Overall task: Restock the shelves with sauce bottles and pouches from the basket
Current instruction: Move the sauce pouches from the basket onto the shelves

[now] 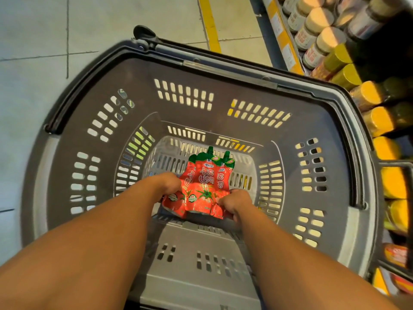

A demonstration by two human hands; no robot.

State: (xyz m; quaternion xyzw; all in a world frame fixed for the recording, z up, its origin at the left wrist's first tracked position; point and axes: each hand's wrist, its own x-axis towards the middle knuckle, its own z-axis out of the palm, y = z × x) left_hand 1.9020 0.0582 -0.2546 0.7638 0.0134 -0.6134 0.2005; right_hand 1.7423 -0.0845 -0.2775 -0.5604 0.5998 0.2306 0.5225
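Both forearms reached down into the basket [348,153], which stood on the floor beside the shelves. The left hand [166,183] curled round the left edge of a fanned bunch of red sauce pouches [204,186], and the right hand [235,204] pinched the lower right corner of the same bunch; they lay low in the basket, near its bottom.

The pouches looked soft and light, filled film that would sag and slide against one another, so a hold on the edges alone seemed likely to let the middle one slip. Gathering them by their lower bodies, or under the green spout caps [210,151], would probably be surer. Glossy film also suggested a slippery grip.

Nothing else showed in the basket. Its deep slotted walls and the dark handle bar [214,61] along the far rim stood around the lift. Farther right, the shelves [281,34] held tight rows of capped jars [321,34] and yellow-lidded bottles [380,121], leaving little visible room.
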